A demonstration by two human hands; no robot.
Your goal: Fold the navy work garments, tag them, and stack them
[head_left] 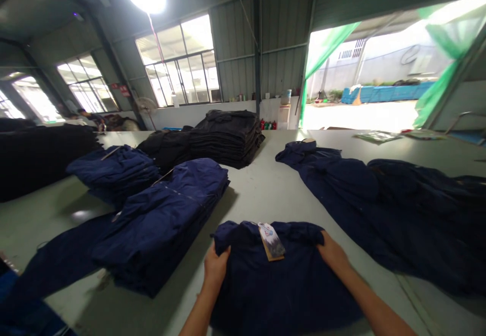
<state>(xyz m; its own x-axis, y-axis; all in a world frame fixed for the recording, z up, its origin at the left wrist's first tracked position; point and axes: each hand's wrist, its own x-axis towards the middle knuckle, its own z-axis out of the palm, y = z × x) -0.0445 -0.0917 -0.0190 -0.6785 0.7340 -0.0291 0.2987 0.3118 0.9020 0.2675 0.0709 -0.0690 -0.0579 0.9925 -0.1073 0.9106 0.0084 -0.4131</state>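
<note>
A dark navy garment (273, 290) is held between my two hands above the near side of the table, its upper edge away from me. My left hand (216, 265) grips its left upper corner, thumb on top. At the right upper corner my right hand (332, 252) closes on the cloth, its fingertips partly hidden. A paper hang tag (272, 242) with a printed picture lies against the middle of the upper edge. I cannot make out from the folds whether the garment is trousers or a jacket.
To the left stands a stack of folded navy garments (167, 214), with a smaller navy stack (117, 169) behind. Black folded clothes (228, 136) are piled farther back. Loose navy garments (379, 204) spread along the right of the pale table (258, 189).
</note>
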